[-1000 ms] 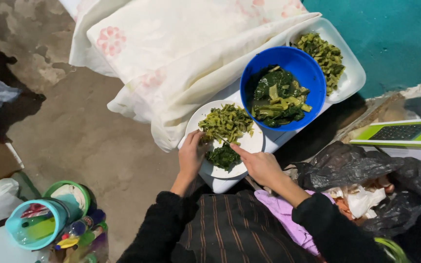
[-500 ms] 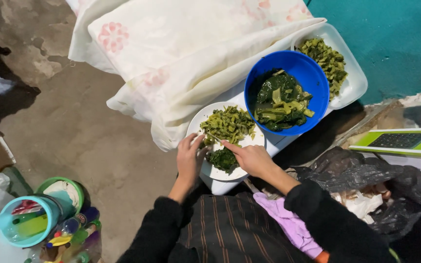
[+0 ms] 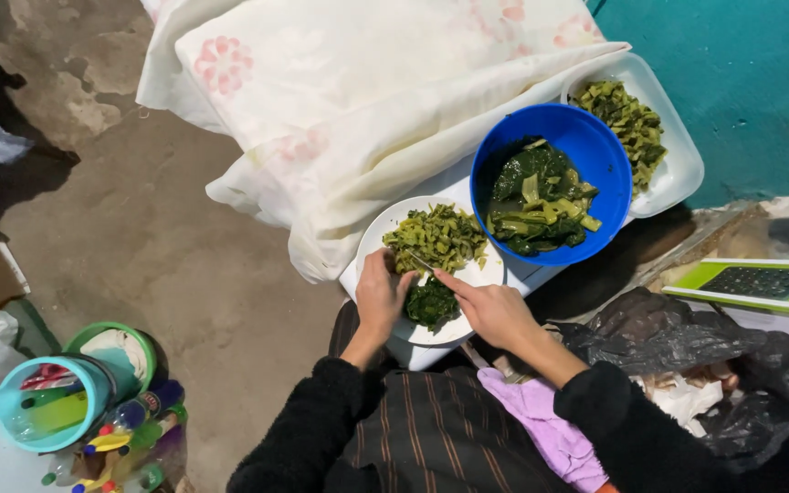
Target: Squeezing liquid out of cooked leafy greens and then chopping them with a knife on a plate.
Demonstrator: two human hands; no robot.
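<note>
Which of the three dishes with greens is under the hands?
The round white plate, nearest the person. Both hands rest over it; the blue bowl and white tray lie beyond, untouched.

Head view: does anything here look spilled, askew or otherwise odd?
Nothing looks spilled. The chopped greens stay on the white plate, and the blue bowl sits upright. One oddity: the plate rests at the very edge of its support, where the left hand and right hand meet.
</note>
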